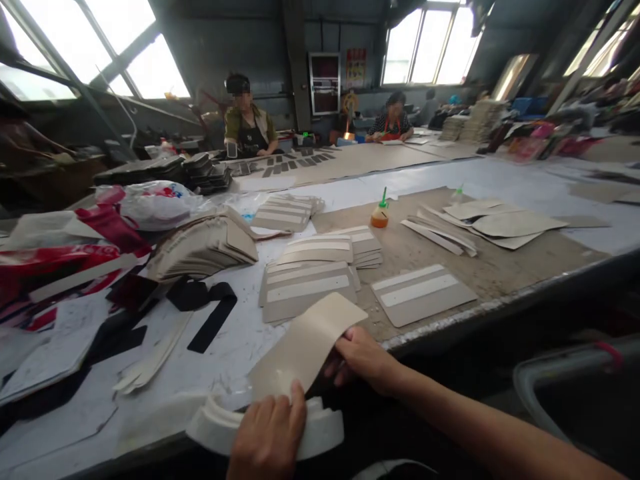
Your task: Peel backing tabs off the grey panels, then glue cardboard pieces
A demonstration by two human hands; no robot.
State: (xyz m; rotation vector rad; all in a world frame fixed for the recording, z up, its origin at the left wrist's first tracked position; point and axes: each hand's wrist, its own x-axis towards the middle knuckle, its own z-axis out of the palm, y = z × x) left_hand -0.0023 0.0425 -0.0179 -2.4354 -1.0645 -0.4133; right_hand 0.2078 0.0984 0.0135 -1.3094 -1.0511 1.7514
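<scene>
My left hand (270,433) is closed on a stack of white curved strips (220,423) at the table's near edge, its thumb pressing the lower end of a beige card sheet (305,343). My right hand (363,357) grips the same sheet from its right side, fingers curled under it. The sheet bends upward between both hands. Just beyond it lie piles of beige cards with white strips (307,283), and one such card (423,293) lies alone on the brown board (500,267).
A glue bottle (380,215) with a green tip stands mid-table. Loose beige pieces (500,223) lie to the right, a fanned card stack (205,247), black strips (213,320) and plastic bags (150,203) to the left. Two people (247,123) work at the far end.
</scene>
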